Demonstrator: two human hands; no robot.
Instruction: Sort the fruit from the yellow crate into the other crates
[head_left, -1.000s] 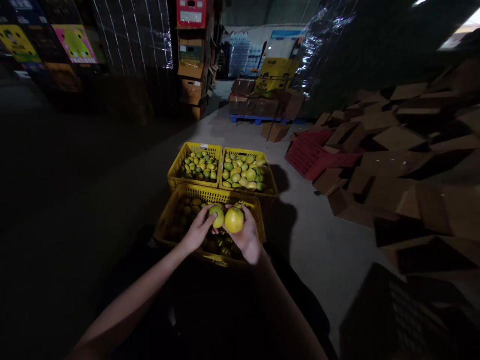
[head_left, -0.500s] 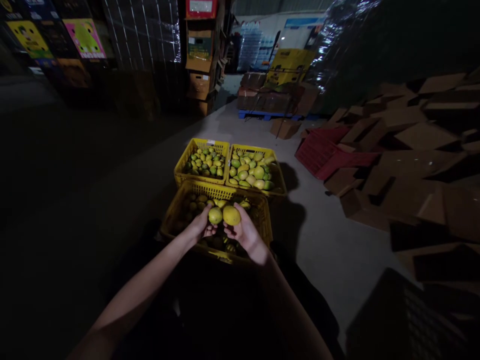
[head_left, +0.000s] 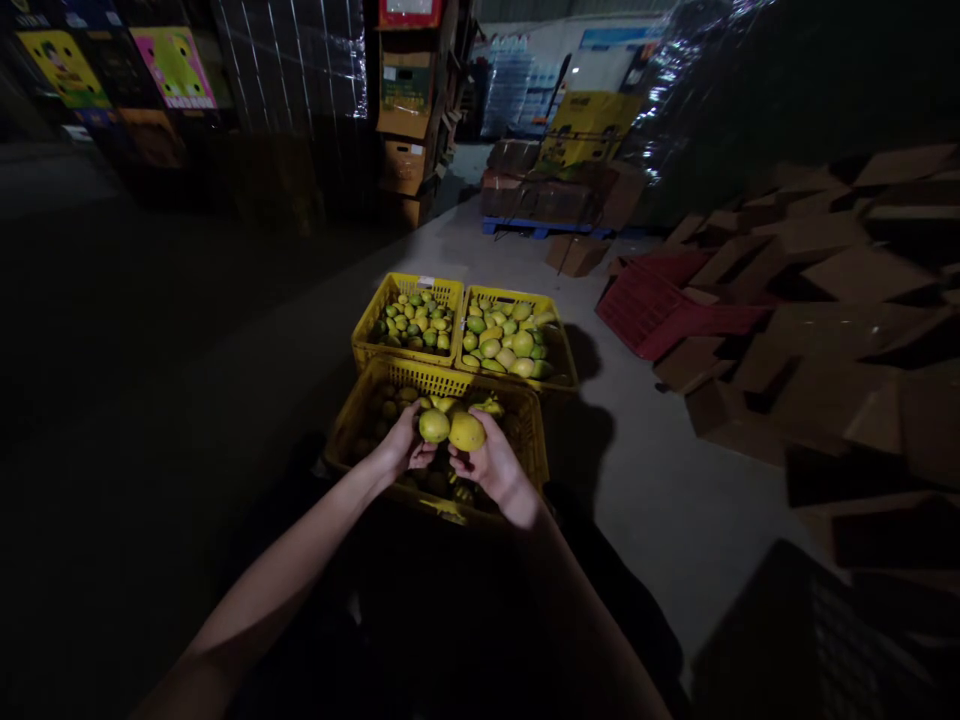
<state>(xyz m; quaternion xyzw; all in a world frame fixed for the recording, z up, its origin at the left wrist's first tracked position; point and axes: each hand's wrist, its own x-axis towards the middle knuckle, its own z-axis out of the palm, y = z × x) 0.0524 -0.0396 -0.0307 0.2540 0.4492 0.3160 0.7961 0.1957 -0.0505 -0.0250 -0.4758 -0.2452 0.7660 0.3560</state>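
Note:
Over the near yellow crate [head_left: 541, 455], my left hand [head_left: 405, 442] holds a green-yellow fruit [head_left: 433, 426]. Close beside it, my right hand [head_left: 491, 462] grips a yellow fruit [head_left: 466, 432]; the two fruits appear side by side, nearly touching. More fruits lie in the shadowed near crate, partly hidden by my hands. Behind it stand two more yellow crates: the back left crate [head_left: 363, 345] holds many small green and yellow fruits [head_left: 420, 322], and the back right crate [head_left: 564, 345] holds larger ones [head_left: 523, 343].
A red crate [head_left: 649, 305] lies tilted on the floor at the right, against a heap of cardboard boxes [head_left: 847, 350]. Farther back are a blue pallet [head_left: 536, 228] with packages, a column of stacked cartons [head_left: 405, 110] and wrapped stacks. The left side is dark.
The green-yellow fruit has turned slightly in my left hand and sits a little higher. The view has shifted slightly, so the crates appear a bit farther right. Both hands keep their hold.

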